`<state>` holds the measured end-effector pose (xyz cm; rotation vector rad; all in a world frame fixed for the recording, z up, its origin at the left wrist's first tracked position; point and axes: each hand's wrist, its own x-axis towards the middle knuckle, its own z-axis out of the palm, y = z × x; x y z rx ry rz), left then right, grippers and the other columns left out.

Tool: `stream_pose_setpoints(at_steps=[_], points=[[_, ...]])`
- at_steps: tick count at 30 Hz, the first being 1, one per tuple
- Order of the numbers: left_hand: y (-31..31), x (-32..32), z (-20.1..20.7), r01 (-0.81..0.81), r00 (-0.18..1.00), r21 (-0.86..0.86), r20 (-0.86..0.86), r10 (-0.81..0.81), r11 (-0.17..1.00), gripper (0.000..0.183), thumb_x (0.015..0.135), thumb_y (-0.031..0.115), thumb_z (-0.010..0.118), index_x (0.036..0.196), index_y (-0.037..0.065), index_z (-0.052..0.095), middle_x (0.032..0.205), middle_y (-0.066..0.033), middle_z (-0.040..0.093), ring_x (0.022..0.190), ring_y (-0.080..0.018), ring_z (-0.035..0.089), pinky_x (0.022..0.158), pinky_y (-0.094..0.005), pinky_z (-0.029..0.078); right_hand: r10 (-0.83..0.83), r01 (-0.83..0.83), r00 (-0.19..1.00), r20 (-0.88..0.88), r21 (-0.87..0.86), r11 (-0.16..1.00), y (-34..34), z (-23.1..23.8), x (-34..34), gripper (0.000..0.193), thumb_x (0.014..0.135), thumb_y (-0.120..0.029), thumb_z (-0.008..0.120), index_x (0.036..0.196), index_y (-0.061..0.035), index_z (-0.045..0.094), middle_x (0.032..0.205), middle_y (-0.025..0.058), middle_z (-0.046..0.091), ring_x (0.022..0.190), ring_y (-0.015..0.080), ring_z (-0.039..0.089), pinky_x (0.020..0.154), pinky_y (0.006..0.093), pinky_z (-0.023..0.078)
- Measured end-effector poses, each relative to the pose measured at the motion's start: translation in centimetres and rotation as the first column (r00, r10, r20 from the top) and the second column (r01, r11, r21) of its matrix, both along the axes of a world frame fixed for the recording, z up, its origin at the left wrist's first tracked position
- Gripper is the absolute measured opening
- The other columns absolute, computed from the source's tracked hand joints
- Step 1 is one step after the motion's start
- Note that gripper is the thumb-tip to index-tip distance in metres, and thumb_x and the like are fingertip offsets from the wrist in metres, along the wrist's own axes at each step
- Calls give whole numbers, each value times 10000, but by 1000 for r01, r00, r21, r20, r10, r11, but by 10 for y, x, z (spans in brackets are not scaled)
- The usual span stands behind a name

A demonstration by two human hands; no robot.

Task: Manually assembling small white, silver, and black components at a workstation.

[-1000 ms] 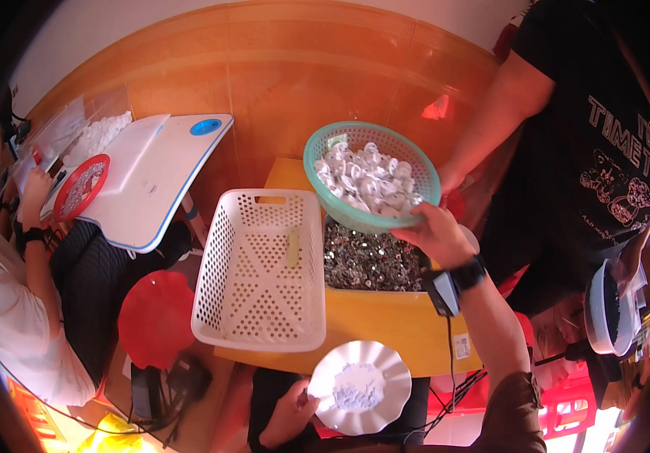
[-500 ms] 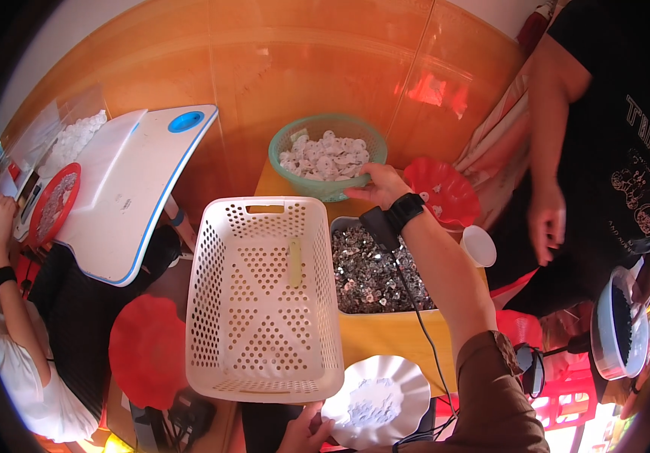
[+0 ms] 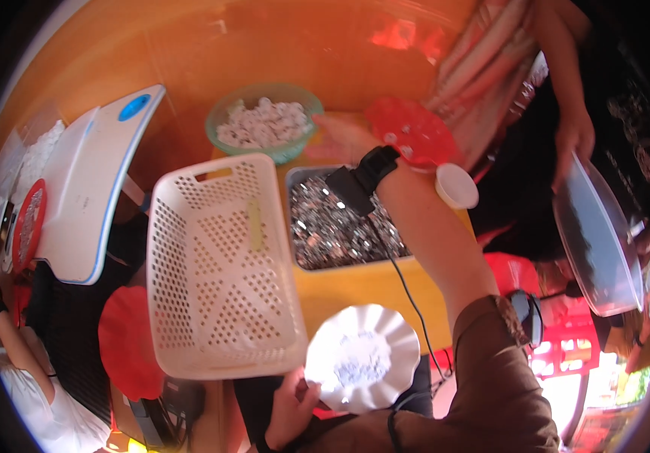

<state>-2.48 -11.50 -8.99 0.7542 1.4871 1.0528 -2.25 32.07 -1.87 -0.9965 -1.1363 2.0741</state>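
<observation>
My right hand reaches over the yellow table to the rim of a green mesh basket of white round pieces. Its fingers look spread, though blurred. A black device is strapped to that wrist, a cable trailing from it. Under the forearm lies a metal tray of small shiny metal pieces. My left hand grips the edge of a white fluted plate with small pale bits at its centre. Beside this hand, a white perforated plastic basket holds only a pale yellowish strip.
A red fluted plate and white cup are beyond my right forearm. At right, another person's hand is at a clear tub. Left are a white folding table, a red plate and another person's arm.
My view has shifted, moving the table's things left and up. My right hand's fingers have loosened from the green basket's rim. The clear tub at right is now tilted by the other person.
</observation>
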Motion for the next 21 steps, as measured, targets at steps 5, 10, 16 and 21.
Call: stream_pose_setpoints(at_steps=[5,10,16,21], points=[[4,20,-13,-128,981,120,164,108,984,356,900,47,535,1237,-21,440,965,-97,624,799,-111,603,634,-231,497,178,-133,980,-94,358,924,-72,57,118,389,926,-196,547,1201,67,466,1162,163,568,993,255,613,837,360,535],[31,47,8,-120,958,79,271,94,990,352,930,63,473,1256,-28,378,1006,-158,605,690,-222,650,548,-308,563,-33,-481,814,580,704,523,-172,42,248,297,923,-192,548,1125,26,562,969,107,653,830,185,643,694,293,528],[69,76,6,-119,952,152,298,69,981,345,939,62,475,1249,-26,352,988,-168,615,697,-225,666,603,-307,587,-225,-419,603,766,544,727,-233,-35,315,293,879,-110,580,1133,32,551,847,111,648,625,174,651,539,277,517],[90,92,-7,-160,943,137,316,110,978,340,938,73,483,1239,-28,360,944,-162,615,670,-220,663,584,-304,588,-244,-94,743,623,458,884,-230,-51,317,343,845,-10,527,1182,44,499,813,116,614,572,185,643,466,284,527]])
